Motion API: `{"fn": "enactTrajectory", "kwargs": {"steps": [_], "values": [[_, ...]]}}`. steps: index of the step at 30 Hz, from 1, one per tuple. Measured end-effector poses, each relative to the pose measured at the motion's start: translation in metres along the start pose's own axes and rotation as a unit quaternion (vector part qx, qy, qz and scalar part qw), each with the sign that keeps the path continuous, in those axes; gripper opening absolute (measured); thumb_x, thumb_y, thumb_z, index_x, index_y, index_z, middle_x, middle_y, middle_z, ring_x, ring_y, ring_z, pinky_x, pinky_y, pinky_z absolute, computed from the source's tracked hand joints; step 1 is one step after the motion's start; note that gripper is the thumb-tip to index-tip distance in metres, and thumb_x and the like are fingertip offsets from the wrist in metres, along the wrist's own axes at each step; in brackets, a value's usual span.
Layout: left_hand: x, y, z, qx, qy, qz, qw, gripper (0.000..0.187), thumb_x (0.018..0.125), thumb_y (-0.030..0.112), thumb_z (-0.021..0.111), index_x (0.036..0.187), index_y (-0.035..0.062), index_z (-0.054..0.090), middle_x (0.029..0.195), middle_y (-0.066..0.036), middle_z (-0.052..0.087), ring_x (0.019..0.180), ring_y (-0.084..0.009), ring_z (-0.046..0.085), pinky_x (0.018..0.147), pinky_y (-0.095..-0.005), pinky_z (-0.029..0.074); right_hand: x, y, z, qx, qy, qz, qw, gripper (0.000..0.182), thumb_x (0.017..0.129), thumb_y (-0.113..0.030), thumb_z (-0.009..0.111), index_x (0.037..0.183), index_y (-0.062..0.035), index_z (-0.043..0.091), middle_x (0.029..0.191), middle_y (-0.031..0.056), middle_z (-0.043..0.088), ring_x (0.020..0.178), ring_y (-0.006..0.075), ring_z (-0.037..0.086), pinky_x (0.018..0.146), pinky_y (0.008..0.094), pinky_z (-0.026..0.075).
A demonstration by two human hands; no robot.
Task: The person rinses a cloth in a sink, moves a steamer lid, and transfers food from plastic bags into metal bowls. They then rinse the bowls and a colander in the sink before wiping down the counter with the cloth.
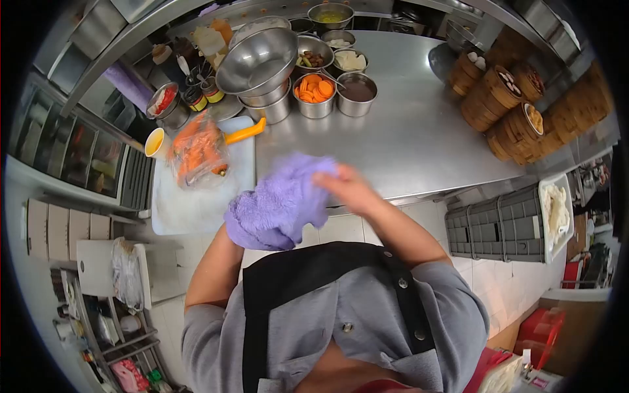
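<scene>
A purple towel (282,203) is bunched up in front of my body, near the front edge of the steel counter, and its upper part is blurred. My right hand (344,187) grips the towel's right edge with closed fingers. The towel drapes over my left hand, so its fingers are hidden; only the forearm shows below the cloth. Left of the towel, a white cutting board (187,209) carries a clear plastic bag of carrots (200,150). A yellow-handled tool (246,131) lies at the board's far edge beside the bag.
Along the back stand a large steel bowl (259,62), a pot of sliced carrots (314,90) and a pot of brown sauce (357,92). Bamboo steamers (495,98) are stacked at the right. A grey crate (495,223) sits below the counter. A paper cup (157,143) stands by the board.
</scene>
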State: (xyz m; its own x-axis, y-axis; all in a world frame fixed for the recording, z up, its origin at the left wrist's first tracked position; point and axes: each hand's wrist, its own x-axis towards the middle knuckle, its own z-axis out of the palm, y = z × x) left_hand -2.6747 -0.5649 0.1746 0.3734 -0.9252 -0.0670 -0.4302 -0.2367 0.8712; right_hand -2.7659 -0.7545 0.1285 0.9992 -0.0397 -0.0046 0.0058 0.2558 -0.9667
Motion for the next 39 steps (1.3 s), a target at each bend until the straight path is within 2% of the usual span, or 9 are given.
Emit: {"fn": "enactTrajectory", "kwargs": {"steps": [5, 10, 14, 16, 19, 22, 27, 32, 39], "values": [[-0.029, -0.045, 0.027, -0.293, -0.018, -0.069, 0.954, 0.051, 0.075, 0.02, 0.057, 0.122, 0.0042, 0.046, 0.116, -0.012, 0.054, 0.105, -0.0272, 0.053, 0.095, -0.0388, 0.037, -0.044, -0.045, -0.07, -0.016, 0.096, 0.003, 0.995, 0.018, 0.082, -0.012, 0.061, 0.098, -0.0022, 0.06, 0.088, 0.0029, 0.062, 0.079, 0.0096, 0.057, 0.073, 0.0249, 0.046], [-0.048, -0.065, 0.041, -0.728, 0.029, -0.078, 0.681, 0.053, 0.077, 0.014, 0.061, 0.124, -0.0013, 0.042, 0.124, -0.013, 0.049, 0.113, -0.0244, 0.048, 0.096, -0.0394, 0.038, -0.074, -0.053, -0.078, 0.037, 0.236, -0.102, 0.966, 0.022, 0.081, -0.007, 0.059, 0.102, -0.0002, 0.056, 0.09, 0.0033, 0.062, 0.08, 0.0094, 0.057, 0.073, 0.0245, 0.046], [-0.041, -0.035, 0.048, -0.743, 0.031, -0.085, 0.663, 0.052, 0.078, 0.011, 0.061, 0.123, -0.0029, 0.039, 0.119, -0.014, 0.051, 0.112, -0.0231, 0.048, 0.091, -0.0365, 0.043, -0.094, -0.06, -0.062, -0.011, 0.185, -0.065, 0.98, 0.025, 0.081, -0.006, 0.059, 0.105, 0.0002, 0.055, 0.092, 0.0041, 0.062, 0.082, 0.0097, 0.057, 0.075, 0.0242, 0.045], [-0.034, -0.056, 0.06, -0.418, 0.183, -0.171, 0.873, 0.054, 0.083, 0.025, 0.06, 0.121, -0.0058, 0.037, 0.11, -0.013, 0.053, 0.107, -0.0219, 0.05, 0.088, -0.0328, 0.043, -0.102, -0.073, -0.046, -0.078, 0.16, -0.025, 0.984, 0.026, 0.081, -0.004, 0.058, 0.105, 0.0008, 0.054, 0.092, 0.004, 0.062, 0.082, 0.0103, 0.057, 0.076, 0.0241, 0.044], [-0.034, -0.089, 0.056, -0.289, 0.204, -0.163, 0.921, 0.049, 0.083, 0.028, 0.06, 0.113, -0.0065, 0.044, 0.1, -0.01, 0.056, 0.098, -0.0192, 0.054, 0.086, -0.032, 0.044, -0.114, -0.083, -0.032, -0.04, 0.203, -0.094, 0.974, 0.024, 0.081, -0.003, 0.057, 0.105, 0.0005, 0.054, 0.091, 0.0034, 0.061, 0.082, 0.0095, 0.056, 0.075, 0.0237, 0.045], [-0.048, -0.094, 0.043, -0.25, 0.13, -0.286, 0.916, 0.036, 0.085, 0.025, 0.058, 0.107, -0.0024, 0.05, 0.104, -0.01, 0.057, 0.097, -0.0189, 0.054, 0.086, -0.0335, 0.043, -0.125, -0.084, -0.041, -0.129, 0.274, -0.099, 0.948, 0.022, 0.081, -0.002, 0.055, 0.103, 0.0014, 0.054, 0.086, 0.0031, 0.061, 0.076, 0.0083, 0.056, 0.068, 0.0225, 0.044], [-0.058, -0.063, 0.038, -0.475, 0.175, -0.184, 0.842, 0.026, 0.088, 0.025, 0.055, 0.099, 0.001, 0.057, 0.097, -0.009, 0.06, 0.091, -0.0151, 0.056, 0.08, -0.0305, 0.044, -0.143, -0.083, -0.047, -0.312, 0.459, 0.001, 0.832, 0.026, 0.078, 0.001, 0.057, 0.103, 0.0023, 0.052, 0.08, 0.0029, 0.059, 0.072, 0.0085, 0.054, 0.064, 0.0218, 0.042], [-0.059, -0.042, 0.021, -0.53, 0.166, -0.08, 0.828, 0.023, 0.087, 0.02, 0.057, 0.103, 0.0042, 0.057, 0.099, -0.005, 0.061, 0.093, -0.0149, 0.055, 0.081, -0.0308, 0.044, -0.164, -0.067, -0.057, -0.231, 0.349, -0.059, 0.906, 0.03, 0.076, 0.004, 0.056, 0.106, 0.0002, 0.053, 0.088, 0.0088, 0.058, 0.08, 0.0123, 0.054, 0.07, 0.0238, 0.043], [-0.058, -0.044, 0.013, 0.146, 0.248, -0.08, 0.954, 0.02, 0.081, 0.006, 0.059, 0.099, -0.0017, 0.055, 0.09, -0.006, 0.06, 0.074, -0.013, 0.057, 0.065, -0.0281, 0.046, -0.173, -0.057, -0.055, -0.584, 0.316, -0.051, 0.746, 0.021, 0.078, 0.003, 0.052, 0.098, -0.0012, 0.059, 0.086, 0.0144, 0.052, 0.078, 0.0289, 0.054, 0.072, 0.0332, 0.044]]}}
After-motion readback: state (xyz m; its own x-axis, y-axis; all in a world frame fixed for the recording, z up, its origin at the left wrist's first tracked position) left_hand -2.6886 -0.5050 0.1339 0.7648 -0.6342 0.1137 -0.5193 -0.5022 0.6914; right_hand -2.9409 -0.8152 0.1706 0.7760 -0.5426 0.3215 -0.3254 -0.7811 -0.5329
